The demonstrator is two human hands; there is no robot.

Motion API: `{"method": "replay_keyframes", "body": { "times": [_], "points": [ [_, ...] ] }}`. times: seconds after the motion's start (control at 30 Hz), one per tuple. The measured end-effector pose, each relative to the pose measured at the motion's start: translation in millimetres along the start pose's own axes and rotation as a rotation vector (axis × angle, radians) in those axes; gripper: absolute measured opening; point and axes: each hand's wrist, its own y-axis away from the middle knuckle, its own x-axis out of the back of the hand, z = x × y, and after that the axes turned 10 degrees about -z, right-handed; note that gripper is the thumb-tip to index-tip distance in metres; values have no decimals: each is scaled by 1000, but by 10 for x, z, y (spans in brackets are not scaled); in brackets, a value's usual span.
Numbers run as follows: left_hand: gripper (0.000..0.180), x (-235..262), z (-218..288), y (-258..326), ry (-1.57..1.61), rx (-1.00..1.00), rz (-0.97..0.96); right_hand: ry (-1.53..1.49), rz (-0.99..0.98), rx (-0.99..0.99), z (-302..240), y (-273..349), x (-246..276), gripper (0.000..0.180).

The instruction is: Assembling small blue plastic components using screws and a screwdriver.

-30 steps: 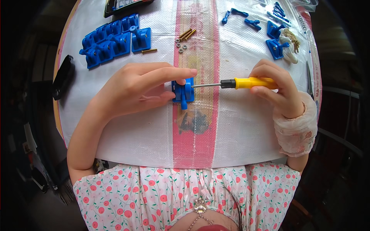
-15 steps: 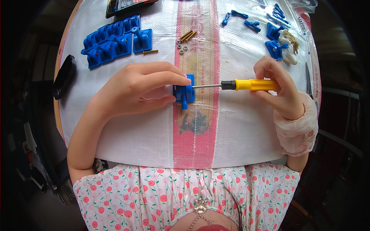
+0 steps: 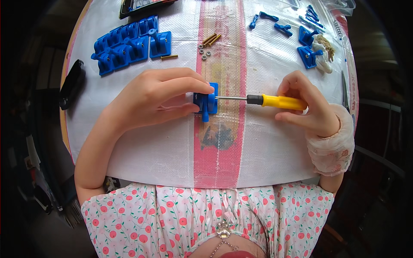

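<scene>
A small blue plastic bracket (image 3: 211, 103) with a square base and a stubby lever lies on the pink stripe of the table cover. My left hand (image 3: 163, 95) pinches it from the left, thumb low and fingertips on top. From the right, a screwdriver (image 3: 282, 102) with a yellow handle and black collar points level at the bracket, its tip meeting the bracket's side. Around the handle's end curl the fingers of my right hand (image 3: 307, 103), loosely, with the thumb below the handle. The screw under the tip is too small to make out.
Several finished-looking blue brackets (image 3: 124, 49) stand in rows at the far left, with a brass bolt (image 3: 169, 56) beside them. More brass bolts (image 3: 211, 40) and small nuts (image 3: 204, 52) lie beyond the bracket. Blue levers (image 3: 282, 29) and two brackets (image 3: 309, 56) sit far right; a black case (image 3: 72, 86) lies left.
The screwdriver handle's end has dipped slightly toward me. My right hand has lowered a little, its thumb now separated from the handle. My left hand and the bracket hold nearly still.
</scene>
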Motion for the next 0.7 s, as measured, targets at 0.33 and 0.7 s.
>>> {"method": "replay_keyframes", "body": {
  "times": [0.33,0.7],
  "points": [
    [41,0,-11,15,3,6,0,-8,74,-11,12,-62,74,25],
    [41,-1,-17,-1,4,-16,8,21,124,57,82,-24,-2,29]
  ]
}}
